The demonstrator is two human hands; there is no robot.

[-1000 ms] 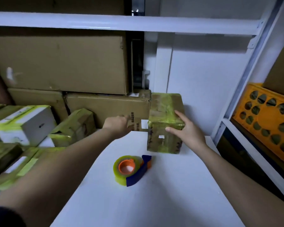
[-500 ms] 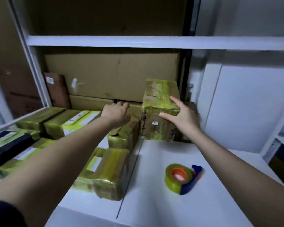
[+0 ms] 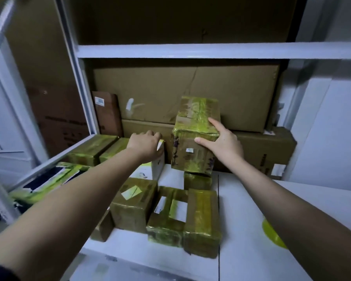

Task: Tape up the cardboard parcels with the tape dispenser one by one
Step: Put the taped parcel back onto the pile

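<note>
Cardboard parcel (image 3: 195,138), wrapped in yellow-green tape, gripped at its near top edge by the right hand (image 3: 221,142), apparently resting on a smaller parcel (image 3: 198,180). Left hand (image 3: 145,146) curls over a white box (image 3: 157,163). Tape roll (image 3: 272,235) lies on the table (image 3: 251,230), mostly hidden behind the right forearm.

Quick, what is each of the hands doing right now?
Left hand: fingers curled over the top edge of a white box.
Right hand: holding the taped parcel, thumb on its front, fingers on top.
</note>
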